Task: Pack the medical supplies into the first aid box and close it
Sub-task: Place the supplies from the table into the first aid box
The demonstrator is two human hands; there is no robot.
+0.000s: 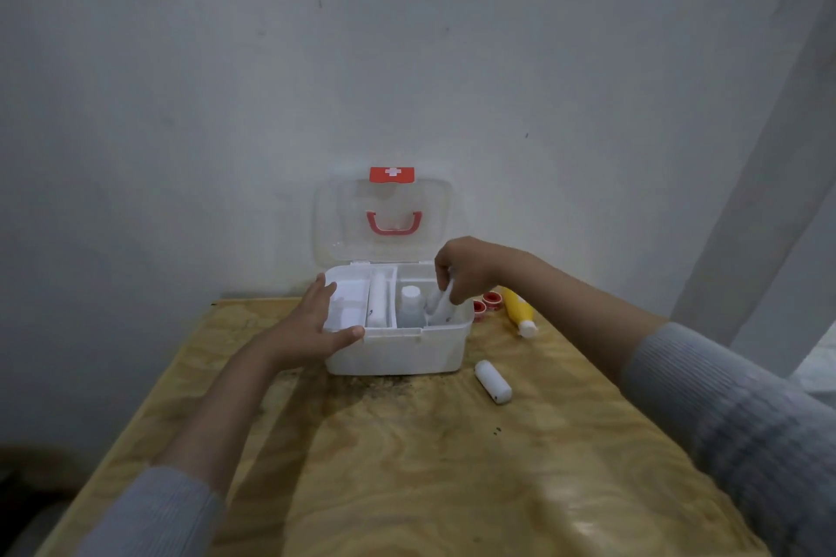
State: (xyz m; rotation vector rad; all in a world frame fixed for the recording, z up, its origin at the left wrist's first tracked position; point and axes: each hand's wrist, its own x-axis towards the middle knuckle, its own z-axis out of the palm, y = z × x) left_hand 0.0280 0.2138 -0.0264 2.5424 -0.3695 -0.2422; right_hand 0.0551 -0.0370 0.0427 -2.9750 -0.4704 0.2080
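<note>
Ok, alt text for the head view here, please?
A person's right hand lowers a white roll into an open first aid box while the left hand steadies its corner. A bandage roll, yellow bottle and red tape rolls lie on the wooden table.

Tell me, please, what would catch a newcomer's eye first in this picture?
The open first aid box at the table's far edge, its clear lid upright against the wall. The right hand lowers a white item into its right compartment while the left hand steadies its left corner. A yellow bottle lies to the right.
</note>
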